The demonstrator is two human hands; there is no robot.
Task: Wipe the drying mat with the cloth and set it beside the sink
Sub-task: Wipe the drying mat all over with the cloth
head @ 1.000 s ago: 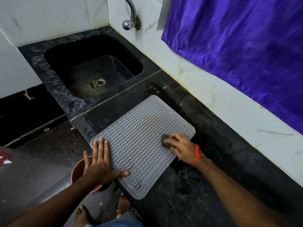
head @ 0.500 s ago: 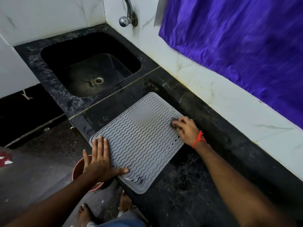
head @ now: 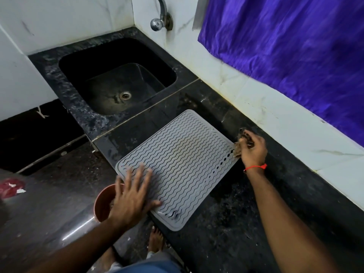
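Drying mat (head: pixel 177 166) lies flat on the black counter (head: pixel 236 223), just on the near side of the sink (head: pixel 118 75), one corner hanging over the counter edge. Left hand (head: pixel 132 200) presses it down w/ fingers spread flat, on the corner farthest from the tap (head: pixel 160 20). Right hand (head: pixel 253 148) bunches the cloth (head: pixel 239 143) in curled fingers at the mat edge away from the sink. To wipe well, I'd say: keep the left palm pinning so the mat doesn't skid, drag the cloth along the grooves, not across, & cover the hole row too.
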